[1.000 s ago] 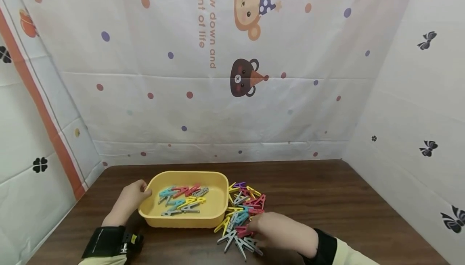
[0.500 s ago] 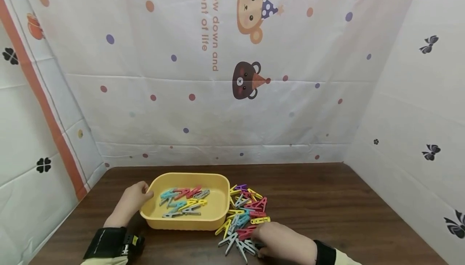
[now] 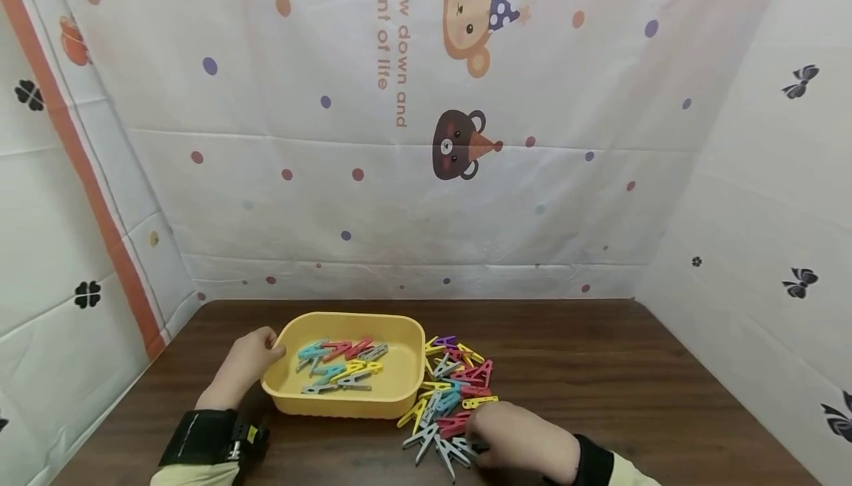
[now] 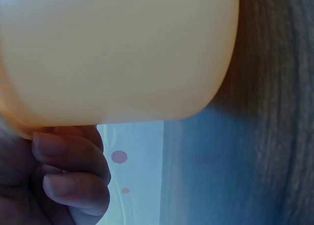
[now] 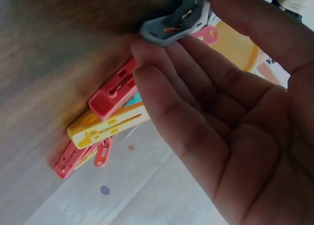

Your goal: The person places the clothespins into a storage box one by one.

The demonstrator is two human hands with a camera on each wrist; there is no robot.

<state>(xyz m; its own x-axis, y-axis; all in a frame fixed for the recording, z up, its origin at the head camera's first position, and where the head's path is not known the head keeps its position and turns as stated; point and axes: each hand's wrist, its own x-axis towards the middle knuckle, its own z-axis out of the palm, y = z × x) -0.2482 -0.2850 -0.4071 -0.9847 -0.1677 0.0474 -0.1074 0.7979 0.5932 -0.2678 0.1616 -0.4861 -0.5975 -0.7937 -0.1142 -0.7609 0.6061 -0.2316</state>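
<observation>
As the right hand [image 3: 509, 434] reaches in from the right over the near end of the heap, a grey clothespin [image 5: 164, 31] lies right at its fingers, between them and the thumb, so this is plainly the nearer hand. From where I stand, the other grey clothespins [image 3: 452, 455] at that end fan out just to the left of the knuckles, some with legs pointing toward the person. The nearest pin's long axis slants in the right wrist view, from by the fingers up toward the thumb; how it lies on the dark wooden table [image 3: 599, 368] is hard to tell. That hand is cupped, fingers partly bent and thumb apart from them; it seems to touch the pin, but whether it truly pinches it I cannot tell. A red clothespin [image 5: 113, 92] and a yellow clothespin [image 5: 108, 126] lie just past the fingers. Off to the left, beyond the heap, sits the yellow tray [image 3: 339, 406] with mixed-colour clothespins [image 3: 346, 373] in it, and the left hand [image 3: 249, 359] holds its left rim, fingers curled against the edge, well apart from the heap.
</observation>
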